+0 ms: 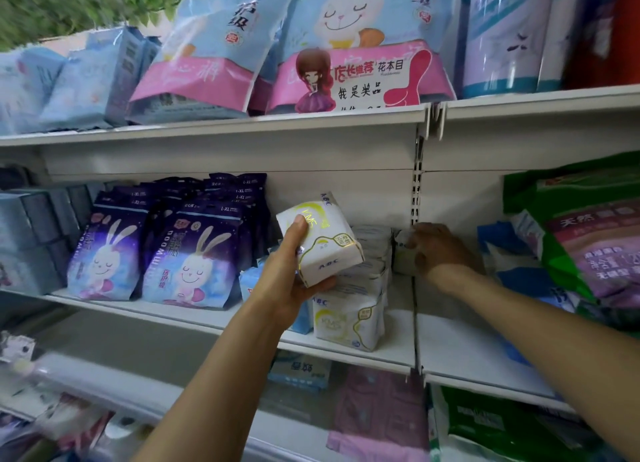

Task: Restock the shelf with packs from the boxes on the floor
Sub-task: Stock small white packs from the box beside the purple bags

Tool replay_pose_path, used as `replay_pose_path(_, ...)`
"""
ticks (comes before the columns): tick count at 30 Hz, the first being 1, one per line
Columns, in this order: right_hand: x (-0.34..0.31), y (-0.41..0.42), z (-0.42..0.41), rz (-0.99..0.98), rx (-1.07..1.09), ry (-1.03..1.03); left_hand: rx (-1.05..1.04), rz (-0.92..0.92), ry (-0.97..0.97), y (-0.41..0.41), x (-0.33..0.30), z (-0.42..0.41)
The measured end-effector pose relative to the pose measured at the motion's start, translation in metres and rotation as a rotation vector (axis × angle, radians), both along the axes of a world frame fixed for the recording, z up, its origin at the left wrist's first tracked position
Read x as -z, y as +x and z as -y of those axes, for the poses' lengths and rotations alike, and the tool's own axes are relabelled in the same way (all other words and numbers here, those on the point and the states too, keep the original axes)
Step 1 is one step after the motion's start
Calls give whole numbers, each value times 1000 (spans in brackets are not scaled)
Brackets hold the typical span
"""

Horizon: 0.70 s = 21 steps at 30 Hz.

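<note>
My left hand (292, 274) grips a white ABC pack with a yellow-green crescent (323, 243), held tilted in front of the middle shelf (377, 357). Below and behind it stands a stack of the same white packs (353, 318) on that shelf. Further right, my right hand (438, 247) reaches deep into the shelf, its fingers curled round another white pack (401, 250) near the back wall. The boxes on the floor are out of view.
Dark purple rabbit packs (194, 253) fill the shelf left of the white stack. Green and purple bags (585, 240) crowd the right bay. Blue-and-pink rabbit bags (363, 46) sit on the upper shelf. More packs lie on the lower shelf (377, 416).
</note>
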State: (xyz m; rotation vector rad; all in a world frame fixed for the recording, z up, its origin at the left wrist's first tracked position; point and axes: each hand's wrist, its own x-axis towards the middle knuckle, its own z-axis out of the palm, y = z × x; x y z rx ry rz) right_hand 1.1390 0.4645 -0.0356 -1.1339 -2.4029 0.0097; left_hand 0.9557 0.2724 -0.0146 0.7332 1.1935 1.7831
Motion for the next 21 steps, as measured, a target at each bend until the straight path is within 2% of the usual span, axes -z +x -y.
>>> replay_pose_path(4, -18, -10, 39, -583, -202, -10, 14, 17, 14, 7, -2, 14)
replay_pose_path(6, -36, -12, 63, -683, -270, -103, 32, -26, 15, 9, -3, 24)
replay_pose_path(9, -63, -8, 93, -713, -407, -378, 51, -178, -21, 8, -6, 35)
replay_pose_path(12, -78, -2, 115, -623, -466, -653, 105, -316, -45, 10, -10, 44)
replay_pose_path(18, -82, 14, 139, -420, -576, -804, 217, -489, -16, 26, -18, 52)
replay_pose_path(21, -78, 19, 142, -530, -591, -878, 176, -422, 24, 31, -16, 48)
